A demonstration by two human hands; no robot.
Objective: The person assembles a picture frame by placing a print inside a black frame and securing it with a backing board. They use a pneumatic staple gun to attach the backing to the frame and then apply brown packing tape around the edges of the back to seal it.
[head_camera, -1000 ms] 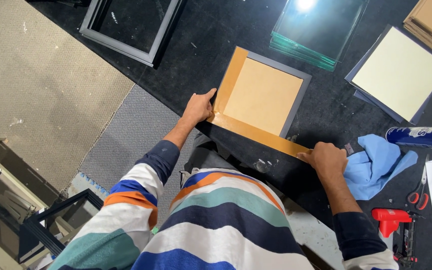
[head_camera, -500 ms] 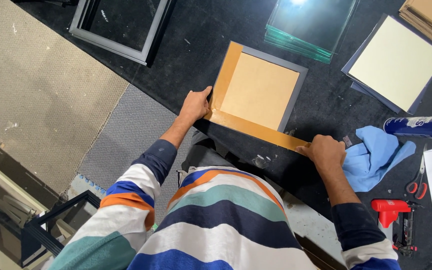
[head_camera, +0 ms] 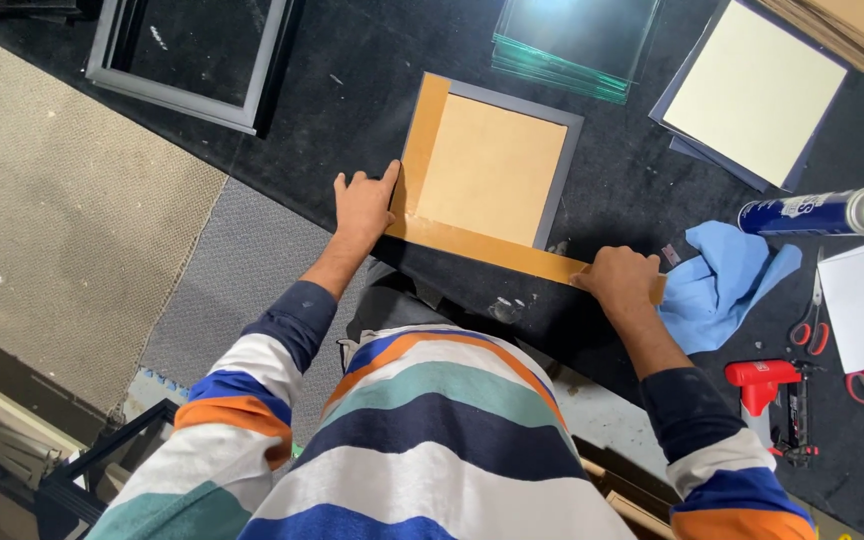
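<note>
Pressing down at the near edge of the black desk (head_camera: 282,110), both hands are laid on a strip of brown tape (head_camera: 492,248) that runs along the nearest side of a grey picture frame (head_camera: 558,170) lying face down with its tan backing board (head_camera: 492,165) upward. The left hand (head_camera: 362,205) is spread flat, fingers open, on the frame's near left corner, where a second tape strip runs up the left side. The right hand (head_camera: 624,280) is curled loosely over the tape's right end, which reaches past the frame's corner; whether the tape is pinched or only pressed cannot be told. Just right of that hand a crumpled blue cloth (head_camera: 727,285) is seen, with a red tool (head_camera: 767,395) nearer and scissors (head_camera: 812,315) and a white sheet (head_camera: 862,305) beside it. A blue spray can (head_camera: 812,213) lies beyond the cloth. Farther off, a cream board (head_camera: 752,90), stacked glass panes (head_camera: 577,45) and an empty grey frame (head_camera: 192,55) are set along the desk's far part.
</note>
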